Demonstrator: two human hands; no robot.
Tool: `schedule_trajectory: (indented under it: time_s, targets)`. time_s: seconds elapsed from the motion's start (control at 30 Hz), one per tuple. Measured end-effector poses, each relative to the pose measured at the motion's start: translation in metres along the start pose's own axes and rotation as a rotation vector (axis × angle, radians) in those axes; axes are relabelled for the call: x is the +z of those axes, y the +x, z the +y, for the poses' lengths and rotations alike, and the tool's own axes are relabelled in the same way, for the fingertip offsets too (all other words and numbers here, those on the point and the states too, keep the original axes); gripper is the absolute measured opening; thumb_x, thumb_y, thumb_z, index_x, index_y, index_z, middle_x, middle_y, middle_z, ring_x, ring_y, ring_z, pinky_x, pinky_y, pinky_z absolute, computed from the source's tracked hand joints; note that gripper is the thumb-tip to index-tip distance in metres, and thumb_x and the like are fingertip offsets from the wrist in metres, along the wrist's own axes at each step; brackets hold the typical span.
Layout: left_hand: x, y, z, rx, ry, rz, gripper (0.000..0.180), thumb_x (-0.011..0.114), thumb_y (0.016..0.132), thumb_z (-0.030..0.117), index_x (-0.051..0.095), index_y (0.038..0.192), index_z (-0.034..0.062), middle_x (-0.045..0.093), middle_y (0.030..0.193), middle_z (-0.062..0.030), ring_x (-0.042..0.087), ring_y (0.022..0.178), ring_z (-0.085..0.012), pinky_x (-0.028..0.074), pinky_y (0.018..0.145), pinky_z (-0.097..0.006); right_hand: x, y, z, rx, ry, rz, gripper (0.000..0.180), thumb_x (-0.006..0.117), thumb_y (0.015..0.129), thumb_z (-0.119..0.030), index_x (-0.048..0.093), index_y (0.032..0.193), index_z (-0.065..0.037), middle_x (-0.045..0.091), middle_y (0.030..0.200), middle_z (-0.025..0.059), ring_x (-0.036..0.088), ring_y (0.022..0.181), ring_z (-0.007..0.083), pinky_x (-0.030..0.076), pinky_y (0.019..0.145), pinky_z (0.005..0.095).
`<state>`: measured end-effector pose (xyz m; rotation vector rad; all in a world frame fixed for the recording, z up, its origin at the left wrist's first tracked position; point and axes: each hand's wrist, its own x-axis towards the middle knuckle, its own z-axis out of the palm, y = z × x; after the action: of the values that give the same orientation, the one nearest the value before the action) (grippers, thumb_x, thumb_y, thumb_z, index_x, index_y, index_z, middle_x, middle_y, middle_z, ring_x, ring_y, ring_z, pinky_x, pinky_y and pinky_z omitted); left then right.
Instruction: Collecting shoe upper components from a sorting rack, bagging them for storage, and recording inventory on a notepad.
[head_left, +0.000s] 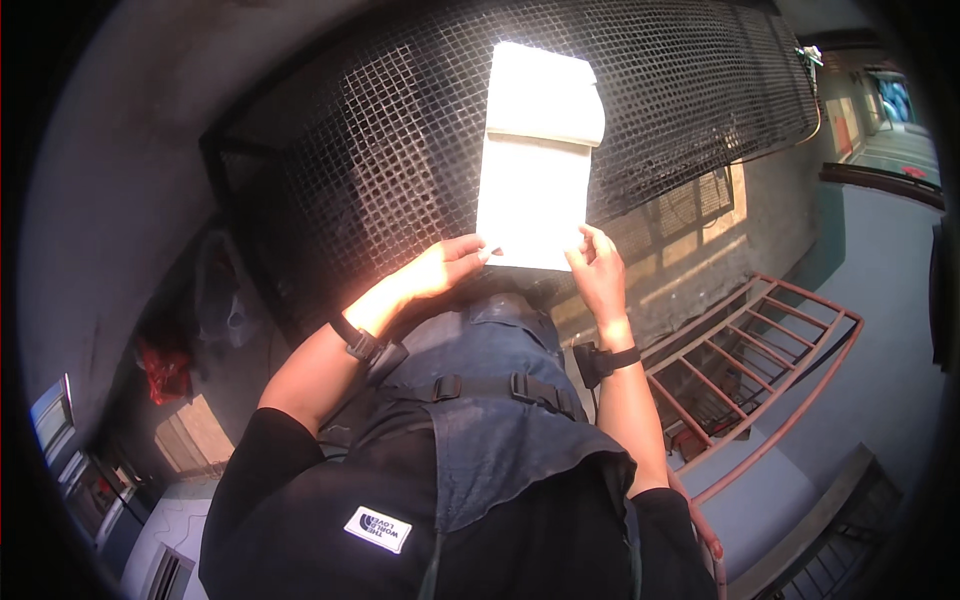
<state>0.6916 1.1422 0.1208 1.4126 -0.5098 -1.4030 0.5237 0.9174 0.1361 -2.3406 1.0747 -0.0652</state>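
A bright white rectangular sheet [533, 195] lies flat on a black mesh surface [400, 140]. Its far part looks folded over or doubled, with a crease across it, and glare washes out its surface and material. At its near left corner my left hand [438, 268] pinches the edge between thumb and fingers. My right hand [601, 272] grips the near right corner, thumb on top and the other fingers curled at the edge. Both wrists wear dark bands. What the fingers touch under the sheet is hidden.
A dark frame edges the mesh on the left. Pinkish-red metal railings [760, 370] stand to the right, beside a pale wall. A red bag [165, 372] hangs at the lower left. Sunlight falls on the floor [655, 250] beyond the mesh, where a thin cable runs.
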Motion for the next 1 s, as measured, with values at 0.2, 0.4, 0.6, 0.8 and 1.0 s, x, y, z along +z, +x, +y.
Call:
schedule_trajectory:
  time_s: [0.2, 0.4, 0.6, 0.8, 1.0]
  targets:
    - [0.026, 0.012, 0.014, 0.132, -0.123, -0.188, 0.027, 0.053, 0.104, 0.025, 0.063, 0.119, 0.0056, 0.062, 0.097, 0.0003, 0.054, 0.091, -0.0095, 0.046, 0.084, -0.026, 0.016, -0.021, -0.048, 0.122, 0.716, -0.556, 0.035, 0.058, 0.101, -0.029, 0.074, 0.103, 0.002, 0.069, 0.077, 0.0037, 0.059, 0.068, 0.0071, 0.048, 0.061, 0.0234]
    - [0.019, 0.018, 0.001, 0.090, 0.430, -0.219, 0.026, 0.053, 0.104, 0.027, 0.064, 0.108, 0.0036, 0.066, 0.098, -0.0056, 0.058, 0.095, -0.0137, 0.047, 0.086, -0.031, 0.019, -0.011, -0.045, 0.366, 1.172, -0.298, 0.040, 0.055, 0.102, -0.033, 0.070, 0.095, 0.004, 0.047, 0.063, -0.0025, 0.043, 0.051, 0.0065, 0.043, 0.051, 0.0259]
    - [-0.012, -0.007, -0.001, -0.008, 0.465, 0.117, 0.029, 0.064, 0.096, 0.031, 0.064, 0.110, 0.0052, 0.063, 0.084, -0.0042, 0.057, 0.075, -0.0133, 0.048, 0.070, -0.031, -0.054, 0.030, 0.032, 0.298, 1.352, 0.073, 0.036, 0.056, 0.101, -0.033, 0.067, 0.098, 0.002, 0.053, 0.071, 0.0006, 0.049, 0.057, 0.0107, 0.051, 0.058, 0.0297]
    - [-0.063, 0.088, 0.048, 0.086, -0.097, 0.570, 0.035, 0.066, 0.094, 0.025, 0.062, 0.121, 0.0041, 0.043, 0.064, 0.0086, 0.034, 0.051, -0.0016, 0.026, 0.047, -0.020, -0.047, -0.004, 0.051, 0.435, 1.352, 0.020, 0.033, 0.058, 0.099, -0.031, 0.067, 0.096, 0.000, 0.065, 0.083, 0.0071, 0.062, 0.067, 0.0165, 0.056, 0.065, 0.0334]
    - [-0.093, 0.169, 0.070, -0.011, -0.118, 0.431, 0.012, 0.067, 0.094, 0.021, 0.067, 0.100, 0.0101, 0.046, 0.063, 0.0080, 0.034, 0.050, -0.0026, 0.025, 0.045, -0.021, -0.028, -0.048, 0.041, 0.450, 1.297, -0.079, 0.033, 0.057, 0.100, -0.031, 0.066, 0.098, 0.001, 0.061, 0.084, 0.0070, 0.059, 0.067, 0.0175, 0.054, 0.065, 0.0339]
